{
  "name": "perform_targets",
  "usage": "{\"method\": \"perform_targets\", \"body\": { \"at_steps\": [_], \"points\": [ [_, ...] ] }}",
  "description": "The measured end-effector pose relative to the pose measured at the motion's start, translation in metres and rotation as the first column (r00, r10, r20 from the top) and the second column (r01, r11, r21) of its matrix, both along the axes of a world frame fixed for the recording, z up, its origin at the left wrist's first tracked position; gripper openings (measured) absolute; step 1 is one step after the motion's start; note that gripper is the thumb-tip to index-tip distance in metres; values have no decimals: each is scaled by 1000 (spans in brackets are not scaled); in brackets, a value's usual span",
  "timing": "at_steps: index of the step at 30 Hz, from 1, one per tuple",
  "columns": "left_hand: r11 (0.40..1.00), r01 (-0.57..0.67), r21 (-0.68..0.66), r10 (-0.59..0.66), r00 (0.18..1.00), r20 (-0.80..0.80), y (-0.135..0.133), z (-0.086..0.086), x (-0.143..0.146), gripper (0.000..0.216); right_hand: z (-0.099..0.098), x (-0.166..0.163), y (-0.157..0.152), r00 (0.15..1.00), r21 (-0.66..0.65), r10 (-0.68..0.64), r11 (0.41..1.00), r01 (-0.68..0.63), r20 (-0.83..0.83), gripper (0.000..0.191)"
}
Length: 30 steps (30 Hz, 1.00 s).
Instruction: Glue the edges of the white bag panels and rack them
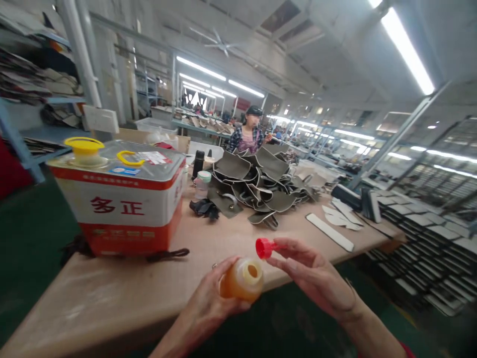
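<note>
My left hand (219,288) is wrapped round a translucent bottle (238,286) with amber liquid in it. The bottle is uncapped and tilted, its round mouth facing up and to the right. Just right of the mouth, my right hand (313,273) pinches a red cap (264,248) between thumb and fingers. The cap's hollow underside faces left, and it is apart from the bottle. Both hands are at the front edge of the brown-topped table (208,243). To the left stands a large red and white metal can (119,209) with a yellow spout cap (84,145) and a yellow handle.
A heap of grey-green cut pieces (261,184) covers the table's middle. Near it are a small jar (202,184), a black bottle (198,164) and a crumpled black scrap (204,209). Pale strips (330,231) lie at right. A person (248,134) is beyond the heap; racks (425,238) stand right.
</note>
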<state>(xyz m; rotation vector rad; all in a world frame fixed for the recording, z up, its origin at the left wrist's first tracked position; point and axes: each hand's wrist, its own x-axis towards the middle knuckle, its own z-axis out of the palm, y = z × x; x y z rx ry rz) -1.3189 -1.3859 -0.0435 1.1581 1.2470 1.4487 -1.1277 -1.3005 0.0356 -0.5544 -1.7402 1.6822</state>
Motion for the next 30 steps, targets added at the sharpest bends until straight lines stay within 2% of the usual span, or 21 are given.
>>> {"method": "perform_targets", "body": {
  "at_steps": [3, 6, 8, 10, 12, 13, 15, 17, 18, 19, 21, 23, 27, 29, 30],
  "points": [
    [999, 54, 2, -54, 998, 9, 14, -1, 29, 70, -7, 27, 4, 999, 45, -33, 998, 34, -21, 30],
    [997, 78, 7, -78, 997, -2, 26, 0, 46, 70, -12, 49, 5, 997, 180, -82, 980, 83, -11, 29],
    [993, 120, 13, -120, 993, -20, 34, 3, 51, 69, -13, 60, 3, 988, 328, -154, 934, 139, 21, 30],
    [982, 187, 13, -187, 982, -37, 42, 9, 54, 68, -14, 68, 1, 966, 511, -253, 839, 188, 59, 32],
    [970, 244, 7, -243, 968, -57, 51, 14, 56, 66, -13, 73, -1, 930, 713, -360, 673, 198, 81, 37],
    [966, 259, 9, -257, 964, -67, 55, 16, 57, 66, -13, 75, -1, 909, 808, -411, 557, 189, 71, 38],
    [955, 295, 29, -292, 954, -73, 64, 19, 58, 64, -10, 78, -2, 875, 958, -483, 259, 123, 18, 40],
    [931, 361, 56, -359, 932, -42, 72, 20, 59, 60, -6, 80, -2, 855, 999, -518, -34, 16, -31, 37],
    [915, 397, 69, -397, 918, -18, 76, 20, 59, 59, -4, 80, -2, 846, 990, -531, -136, -41, -38, 35],
    [901, 426, 84, -427, 904, 0, 79, 19, 58, 57, -1, 80, -1, 834, 975, -550, -200, -92, -34, 34],
    [881, 462, 101, -465, 885, 8, 85, 19, 56, 55, 3, 80, 0, 800, 955, -601, -242, -170, -10, 33],
    [867, 488, 105, -491, 871, 9, 90, 19, 55, 56, 7, 79, 4, 763, 950, -647, -239, -199, -3, 34],
    [830, 552, 78, -556, 829, 50, 99, 15, 52, 57, 11, 78, 10, 714, 960, -697, -244, -139, -74, 35],
    [822, 566, 59, -569, 820, 57, 104, 12, 51, 58, 14, 78, 8, 692, 976, -715, -207, -68, -103, 36],
    [821, 568, 52, -570, 820, 49, 106, 11, 51, 59, 15, 77, 6, 680, 986, -726, -163, -29, -100, 37]
  ]
}}
